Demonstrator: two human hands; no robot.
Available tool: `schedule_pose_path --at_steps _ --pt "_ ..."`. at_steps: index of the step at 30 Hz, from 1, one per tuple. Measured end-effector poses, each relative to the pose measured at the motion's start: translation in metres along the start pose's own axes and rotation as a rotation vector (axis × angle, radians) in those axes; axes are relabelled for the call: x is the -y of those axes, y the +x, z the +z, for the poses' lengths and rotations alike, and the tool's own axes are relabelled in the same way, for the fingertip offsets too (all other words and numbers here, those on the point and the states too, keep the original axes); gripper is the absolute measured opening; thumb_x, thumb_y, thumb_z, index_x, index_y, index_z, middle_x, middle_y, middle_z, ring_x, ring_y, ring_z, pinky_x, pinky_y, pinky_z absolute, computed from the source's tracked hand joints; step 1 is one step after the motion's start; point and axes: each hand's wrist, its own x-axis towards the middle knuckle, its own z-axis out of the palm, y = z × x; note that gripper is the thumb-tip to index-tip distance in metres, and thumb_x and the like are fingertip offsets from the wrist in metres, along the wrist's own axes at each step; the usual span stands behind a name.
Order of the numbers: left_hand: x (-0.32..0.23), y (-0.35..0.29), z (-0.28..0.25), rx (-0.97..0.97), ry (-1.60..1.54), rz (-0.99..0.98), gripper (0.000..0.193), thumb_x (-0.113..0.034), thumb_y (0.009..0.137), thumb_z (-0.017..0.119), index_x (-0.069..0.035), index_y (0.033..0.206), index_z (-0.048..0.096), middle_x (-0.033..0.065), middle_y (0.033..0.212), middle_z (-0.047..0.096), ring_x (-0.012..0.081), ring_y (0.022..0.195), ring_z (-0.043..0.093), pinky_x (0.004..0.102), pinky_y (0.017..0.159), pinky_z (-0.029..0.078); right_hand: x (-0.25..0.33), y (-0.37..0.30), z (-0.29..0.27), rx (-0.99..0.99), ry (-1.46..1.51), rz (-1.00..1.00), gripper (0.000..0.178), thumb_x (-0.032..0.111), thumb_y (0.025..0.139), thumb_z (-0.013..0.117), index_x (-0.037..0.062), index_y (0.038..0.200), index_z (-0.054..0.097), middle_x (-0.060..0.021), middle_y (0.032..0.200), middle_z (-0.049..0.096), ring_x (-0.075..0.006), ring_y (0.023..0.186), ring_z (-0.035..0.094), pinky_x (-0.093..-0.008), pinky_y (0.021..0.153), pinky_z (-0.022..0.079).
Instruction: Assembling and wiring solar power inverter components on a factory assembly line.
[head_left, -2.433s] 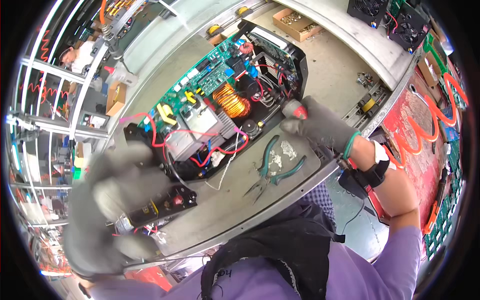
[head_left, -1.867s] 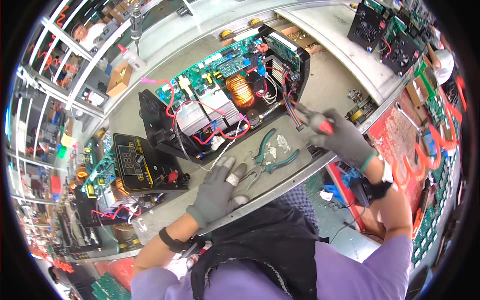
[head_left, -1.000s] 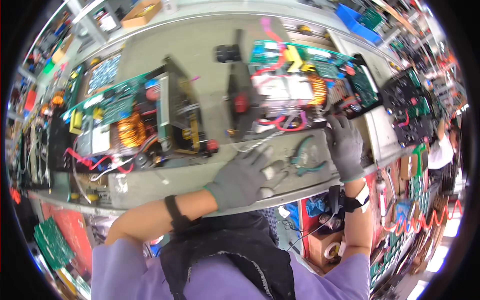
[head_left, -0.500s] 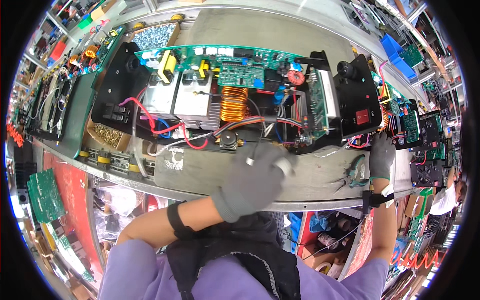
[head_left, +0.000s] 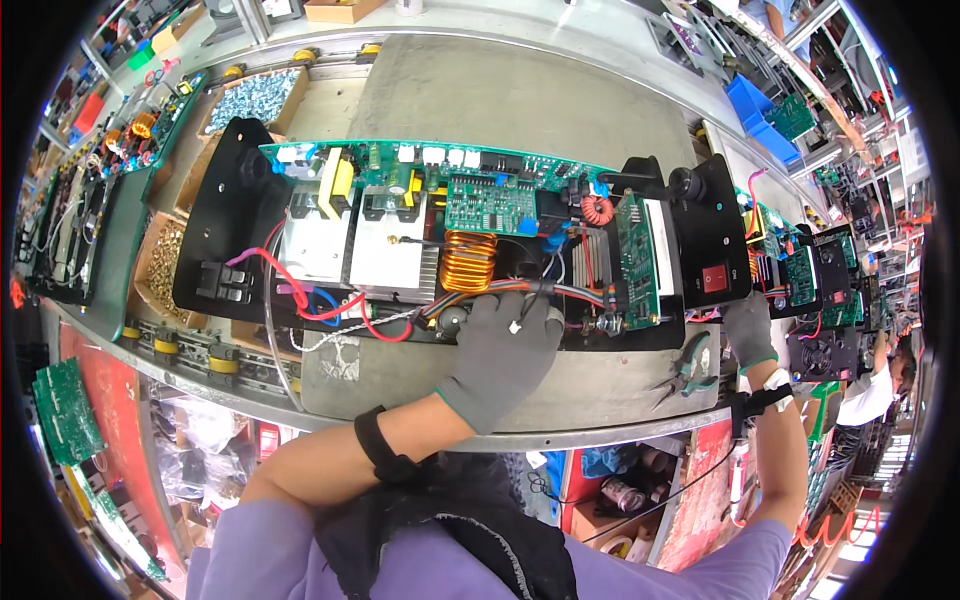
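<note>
A long black metal chassis (head_left: 215, 285) lies across the bench in front of me, its electronics exposed. A green circuit board (head_left: 490, 205) stands along it, with a copper-wound coil (head_left: 468, 262) and silver heat sinks (head_left: 395, 250) in front. My left hand (head_left: 505, 355), in a grey glove, reaches over the chassis's near edge. Its fingers are bent together against a multicoloured wire bundle (head_left: 580, 290); what they pinch is hidden. A white tip lies on its back. My right hand (head_left: 750, 335), also gloved, rests by the near corner of a second chassis at the right, its fingertips hidden.
Pliers (head_left: 688, 370) lie on the bench near my right hand. Boxes of silver screws (head_left: 255, 100) and brass-coloured parts (head_left: 160, 265) stand at the left, beside another open unit (head_left: 85, 230). Blue bins (head_left: 760, 115) are at the far right.
My left hand has moved up from in front of the chassis to the wire bundle. The right hand has drawn slightly nearer along the second chassis. The view has shifted a little.
</note>
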Motion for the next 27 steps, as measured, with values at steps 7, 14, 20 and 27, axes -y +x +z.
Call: schedule_pose_path --at_steps 7,14,20,27 --pt "-0.001 -0.009 0.013 0.158 -0.122 -0.030 0.020 -0.024 0.079 0.068 -0.010 0.093 0.066 0.0076 0.094 0.062 0.0266 0.094 0.061 0.0436 0.077 0.045 -0.001 0.011 -0.037 0.250 -0.039 -0.178 0.020 0.016 0.084 0.059 0.0114 0.095 0.075 -0.0110 0.094 0.066 -0.0304 0.098 0.062 -0.0456 0.084 0.049" --pt "0.013 -0.012 0.012 0.228 0.026 0.083 0.021 -0.023 0.083 0.070 -0.011 0.100 0.068 0.0090 0.101 0.064 0.0312 0.099 0.062 0.0504 0.091 0.048 0.070 -0.061 -0.120 -0.147 0.569 0.359 0.025 0.012 0.086 0.069 0.0106 0.111 0.067 -0.0107 0.106 0.064 -0.0333 0.099 0.063 -0.0468 0.084 0.052" --pt "0.011 -0.008 0.014 0.136 0.003 0.134 0.028 -0.028 0.078 0.078 -0.005 0.093 0.070 0.0155 0.101 0.069 0.0381 0.102 0.064 0.0511 0.093 0.050 0.047 -0.180 -0.106 -0.094 0.466 0.849 0.014 0.018 0.090 0.070 0.0095 0.102 0.069 -0.0100 0.094 0.067 -0.0340 0.081 0.067 -0.0431 0.073 0.055" --pt "0.017 -0.013 0.009 0.145 -0.031 0.099 0.026 -0.028 0.080 0.077 -0.008 0.096 0.072 0.0130 0.100 0.070 0.0377 0.103 0.064 0.0527 0.091 0.050 -0.092 -0.276 -0.002 0.852 0.050 0.889 0.022 0.014 0.089 0.064 0.0056 0.108 0.070 -0.0225 0.113 0.071 -0.0405 0.110 0.067 -0.0499 0.090 0.055"
